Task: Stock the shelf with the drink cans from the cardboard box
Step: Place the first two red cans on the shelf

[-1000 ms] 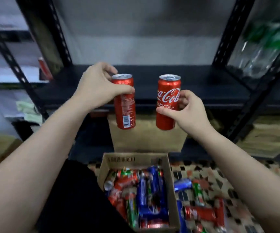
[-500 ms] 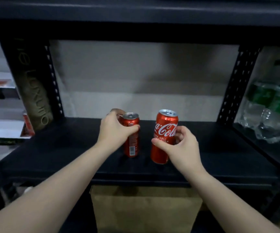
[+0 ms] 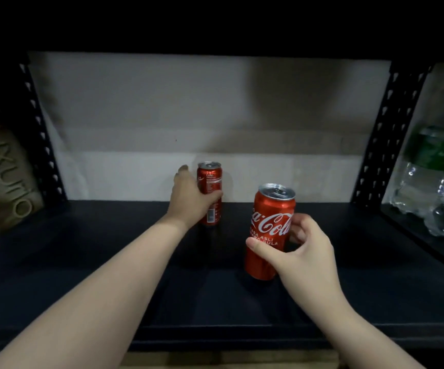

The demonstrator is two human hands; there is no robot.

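Note:
Two red cola cans stand upright over the dark shelf board. My left hand wraps the far can from its left side, deep on the shelf near the back wall. My right hand grips the near can by its lower right side, closer to the shelf's front edge. The near can's base looks to be at the board; I cannot tell whether it rests on it. The cardboard box is out of view.
Black perforated uprights frame the bay on both sides. Wrapped water bottles with green labels fill the neighbouring shelf on the right. A tan bag with lettering stands at the left. An upper shelf board hangs overhead.
Both hands have carried the cans up from above the box onto the shelf. The left hand has pushed its can further back; the right can stays nearer the front.

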